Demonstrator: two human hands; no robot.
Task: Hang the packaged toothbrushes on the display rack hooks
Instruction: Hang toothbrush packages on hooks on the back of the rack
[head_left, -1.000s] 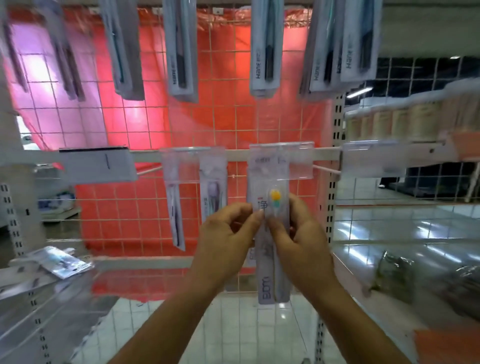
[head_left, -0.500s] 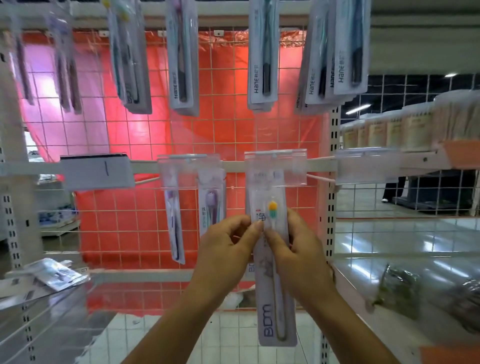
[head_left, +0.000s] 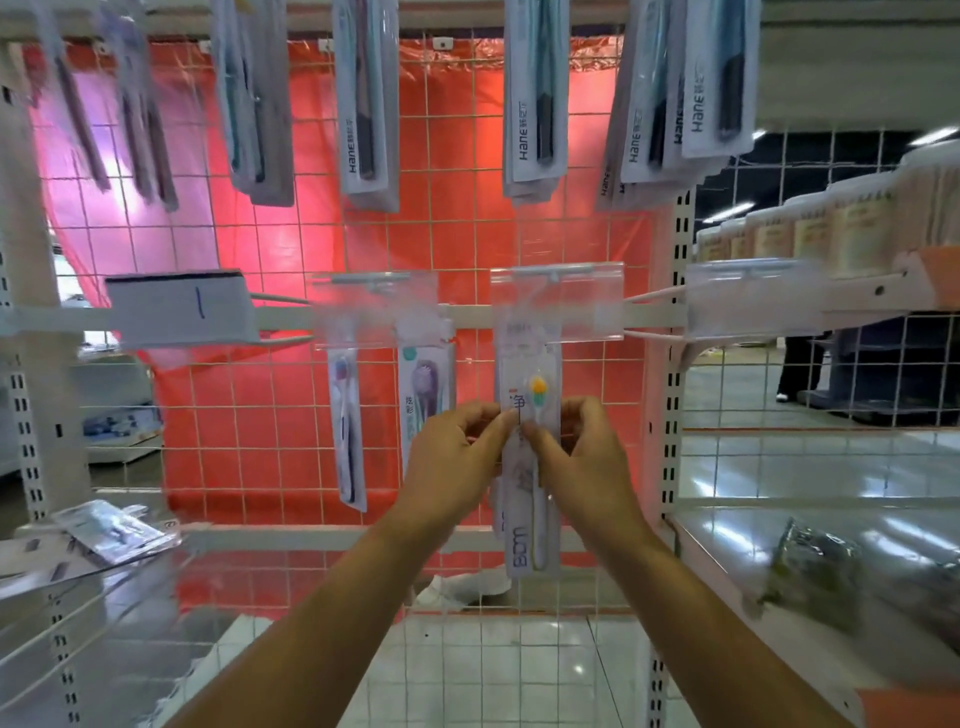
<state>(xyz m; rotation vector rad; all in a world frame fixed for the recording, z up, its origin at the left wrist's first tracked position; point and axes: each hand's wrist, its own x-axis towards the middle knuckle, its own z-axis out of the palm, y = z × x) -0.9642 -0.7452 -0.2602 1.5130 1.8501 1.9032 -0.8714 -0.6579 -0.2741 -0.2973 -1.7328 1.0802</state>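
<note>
Both hands are pinching a toothbrush pack (head_left: 530, 499) in front of the wire grid (head_left: 291, 436): the left hand (head_left: 449, 462) from the left, the right hand (head_left: 589, 460) from the right. The pack's top is sitting behind a clear tag (head_left: 558, 301) on the middle rail. Two more packs (head_left: 348, 431) are hanging just to the left. Hane packs (head_left: 535, 98) are dangling from the top row.

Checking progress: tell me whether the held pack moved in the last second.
No: the pack still hangs just under the clear tag; only the camera shifted.
</note>
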